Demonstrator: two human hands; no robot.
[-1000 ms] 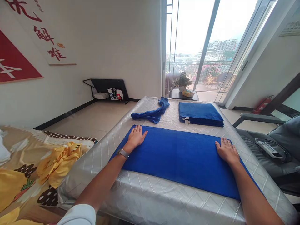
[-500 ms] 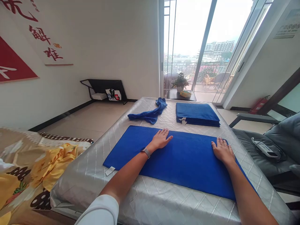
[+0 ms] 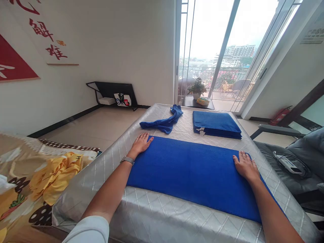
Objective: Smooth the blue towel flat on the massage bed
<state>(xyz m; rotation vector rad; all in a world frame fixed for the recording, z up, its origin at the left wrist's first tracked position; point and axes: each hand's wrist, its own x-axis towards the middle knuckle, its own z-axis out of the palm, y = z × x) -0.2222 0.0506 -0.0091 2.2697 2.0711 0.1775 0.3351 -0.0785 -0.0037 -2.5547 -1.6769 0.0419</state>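
Observation:
A blue towel (image 3: 192, 172) lies spread flat across the silver quilted table cover (image 3: 162, 206). On its far left corner rests my left hand (image 3: 140, 144), open, palm down, with a watch on the wrist. My right hand (image 3: 246, 165) lies open on the towel's far right corner, fingers stretched out. Beyond the towel, to the right, sits a stack of folded blue towels (image 3: 216, 123) with white tags at its near edge. A crumpled blue towel (image 3: 165, 123) lies to the left of that stack. My left forearm hides the spread towel's left end.
Yellow cloth (image 3: 57, 173) lies on patterned bedding (image 3: 15, 148) at the left. A grey armchair (image 3: 273, 152) with a power strip (image 3: 288, 163) on it stands close on the right. Past the far edge is a small table with a potted plant (image 3: 197, 89).
My left hand has slid left over the spread towel, from near its middle to its far left corner. My right hand stays at the right corner. The view has shifted slightly.

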